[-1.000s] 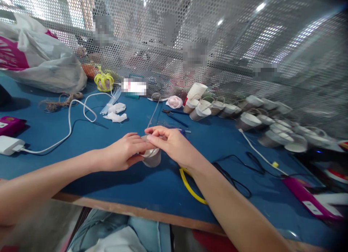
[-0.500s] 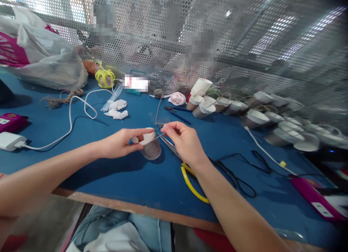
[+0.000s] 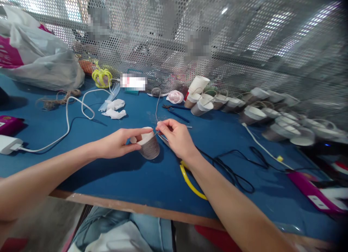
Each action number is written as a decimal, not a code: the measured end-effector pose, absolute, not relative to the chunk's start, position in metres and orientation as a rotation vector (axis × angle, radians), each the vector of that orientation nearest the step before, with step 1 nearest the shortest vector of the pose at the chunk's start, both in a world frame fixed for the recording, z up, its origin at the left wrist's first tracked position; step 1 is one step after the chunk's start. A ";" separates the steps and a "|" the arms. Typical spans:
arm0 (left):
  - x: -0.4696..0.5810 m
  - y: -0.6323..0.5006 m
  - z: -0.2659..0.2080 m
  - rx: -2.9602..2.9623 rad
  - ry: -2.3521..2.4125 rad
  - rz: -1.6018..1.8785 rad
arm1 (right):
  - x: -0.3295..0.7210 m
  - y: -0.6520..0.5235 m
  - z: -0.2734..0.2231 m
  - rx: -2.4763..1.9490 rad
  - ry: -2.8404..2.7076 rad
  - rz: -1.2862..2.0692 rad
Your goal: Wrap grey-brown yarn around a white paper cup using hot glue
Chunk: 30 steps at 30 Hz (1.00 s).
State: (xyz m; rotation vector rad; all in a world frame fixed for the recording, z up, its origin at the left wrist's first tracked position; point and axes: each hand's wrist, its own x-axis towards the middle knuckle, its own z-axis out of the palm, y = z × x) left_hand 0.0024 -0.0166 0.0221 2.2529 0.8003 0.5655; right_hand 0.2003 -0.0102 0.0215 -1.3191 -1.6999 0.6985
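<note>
Tilted on the blue table, a paper cup [image 3: 150, 149] wrapped in grey-brown yarn has its white top towards me. My left hand [image 3: 126, 141] is closed on the cup's top from the left, thumb below and fingers above. My right hand [image 3: 175, 136] pinches a thin strand of yarn close to the cup's right side. From there the yarn [image 3: 157, 108] runs back to a small grey ball of yarn [image 3: 156, 92]. Scissors with yellow handles [image 3: 190, 183] lie partly under my right hand and wrist, blades pointing towards the cup.
Pliers [image 3: 176, 113] lie behind my right hand. Several wrapped cups [image 3: 202, 107] with handles stand at the back right. A white cable [image 3: 69, 127] crosses the left side, near crumpled white pieces [image 3: 114, 114]. A black cable [image 3: 231, 165] lies right. A plastic bag [image 3: 40, 60] sits back left.
My right hand has moved slightly left, closer to the cup, still pinching the yarn. The left hand keeps its hold on the cup. The whole view has shifted a little.
</note>
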 end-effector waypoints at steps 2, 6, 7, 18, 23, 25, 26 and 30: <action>0.002 -0.016 0.022 2.253 0.795 0.565 | 0.200 -0.009 0.022 -1.329 -1.724 0.683; 0.002 -0.016 0.021 2.245 0.795 0.562 | 0.199 -0.007 0.023 -1.358 -1.774 0.639; 0.002 -0.016 0.020 2.244 0.796 0.561 | 0.198 -0.006 0.022 -1.359 -1.777 0.641; 0.000 -0.016 0.022 2.239 0.776 0.552 | 0.190 -0.002 0.013 -1.359 -1.709 0.749; 0.003 -0.018 0.019 2.207 0.814 0.592 | 0.188 -0.004 0.013 -1.385 -1.741 0.666; 0.005 -0.019 0.016 2.195 0.836 0.634 | 0.187 -0.005 0.012 -1.386 -1.739 0.661; 0.007 -0.019 0.014 2.184 0.845 0.655 | 0.186 -0.005 0.012 -1.388 -1.738 0.664; 0.010 -0.019 0.008 2.126 0.859 0.710 | 0.184 -0.006 0.011 -1.391 -1.737 0.674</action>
